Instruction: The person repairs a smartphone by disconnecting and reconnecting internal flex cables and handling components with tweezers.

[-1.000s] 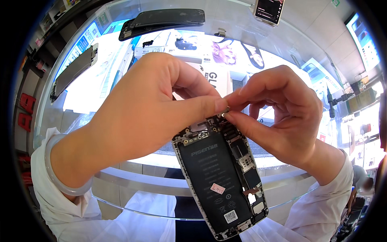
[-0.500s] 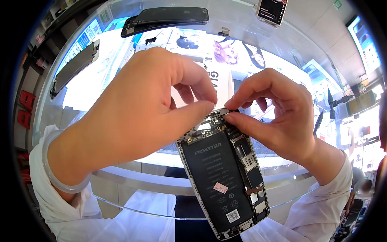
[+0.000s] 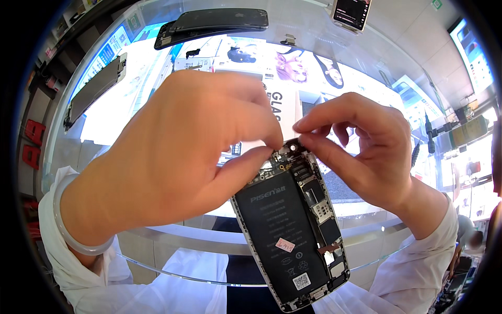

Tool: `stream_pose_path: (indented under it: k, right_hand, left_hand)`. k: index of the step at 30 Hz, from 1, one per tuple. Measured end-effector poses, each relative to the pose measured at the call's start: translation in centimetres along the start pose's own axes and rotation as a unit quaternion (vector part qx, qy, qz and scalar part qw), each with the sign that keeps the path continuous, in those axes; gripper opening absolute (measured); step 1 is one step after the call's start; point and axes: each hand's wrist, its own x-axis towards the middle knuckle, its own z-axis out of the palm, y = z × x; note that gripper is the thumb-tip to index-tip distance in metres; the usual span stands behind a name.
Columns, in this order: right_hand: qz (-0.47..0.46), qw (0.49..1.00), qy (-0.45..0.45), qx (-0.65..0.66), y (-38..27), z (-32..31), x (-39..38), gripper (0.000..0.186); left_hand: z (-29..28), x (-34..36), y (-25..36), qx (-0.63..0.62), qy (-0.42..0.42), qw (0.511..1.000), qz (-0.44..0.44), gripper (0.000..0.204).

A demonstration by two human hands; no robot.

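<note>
**Bare left hand [image 3: 191, 149] and bare right hand [image 3: 366, 149] at the top of an opened, pale-rimmed phone [image 3: 323, 210]**

A wide, clear glass counter [image 3: 308, 23] spans the view. The left hand's thumb and forefinger are drawn nearly together at the phone's upper left part; whether they grip anything, I cannot tell. The right thumb and forefinger stand narrowly at the upper right corner; I cannot tell whether they hold a part. The phone slants across the view of the counter's near edge. Beyond lie two stacked, dark, flat phone shells [image 3: 222, 20]; to the left, a grey rectangular screen panel [image 3: 95, 94]. Inside the phone sits a black rectangular battery [image 3: 277, 220], bearing a small pink label [image 3: 284, 245].
</note>
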Motion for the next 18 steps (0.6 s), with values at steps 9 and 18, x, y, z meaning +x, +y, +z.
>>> stream_pose_path:
  k: [9,18]
  right_hand:
    - [-0.093,0.992,-0.012,-0.081,0.34,0.12,-0.38,0.031]
    - [-0.097,0.991,-0.021,-0.091,0.22,0.15,-0.54,0.034]
  left_hand:
    - [-0.40,-0.18,0.29,0.113,-0.037,0.990,0.071,0.030]
    - [-0.15,-0.23,0.27,0.134,-0.021,0.986,0.098,0.029]
